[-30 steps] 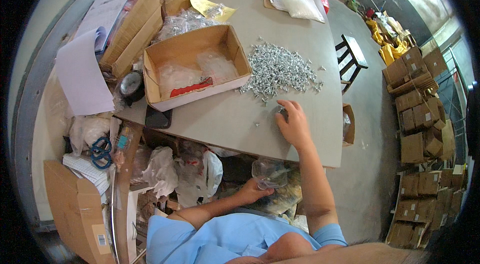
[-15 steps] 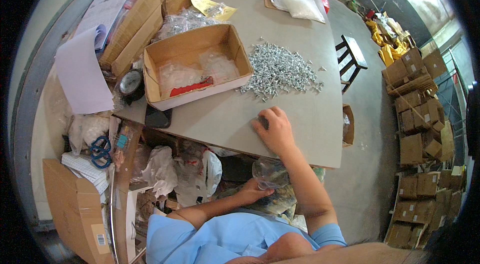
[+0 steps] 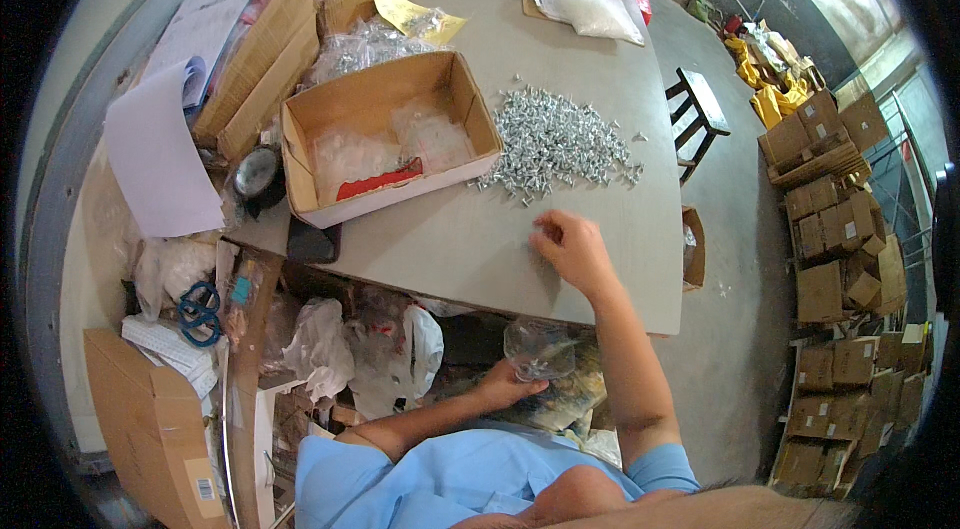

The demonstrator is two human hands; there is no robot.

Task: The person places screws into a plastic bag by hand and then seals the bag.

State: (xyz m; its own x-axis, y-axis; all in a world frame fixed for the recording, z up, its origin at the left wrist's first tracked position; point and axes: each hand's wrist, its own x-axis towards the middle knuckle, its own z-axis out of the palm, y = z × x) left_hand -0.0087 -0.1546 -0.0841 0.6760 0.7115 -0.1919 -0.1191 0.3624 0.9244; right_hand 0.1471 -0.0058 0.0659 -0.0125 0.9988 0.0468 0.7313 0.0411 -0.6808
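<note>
Low at the table's near edge, my left hand (image 3: pixel 512 385) grips a small clear plastic bag (image 3: pixel 540 341). A few shiny metal pieces show at the bottom of this bag. Over the bare near part of the grey table (image 3: pixel 440 259), my right hand (image 3: pixel 575 247) has its fingers curled together and slightly blurred; whatever they may hold is hidden. Just beyond it spreads a loose pile of small silver screws (image 3: pixel 560 139). To the left of the pile stands an open cardboard box (image 3: pixel 390 199) with clear plastic bags (image 3: pixel 435 134) and a red strip (image 3: pixel 380 179) inside.
A black phone-like object (image 3: pixel 313 241) and a dark round object (image 3: pixel 258 172) lie left of the box. Cardboard boxes with papers (image 3: pixel 265 54) line the left side. Blue-handled scissors (image 3: pixel 200 314) lie lower left. A stool (image 3: pixel 700 114) and stacked cartons (image 3: pixel 835 229) stand right.
My right hand has lifted slightly and shifted right and away from me, its fingers now more curled. My left hand keeps the bag in nearly the same place.
</note>
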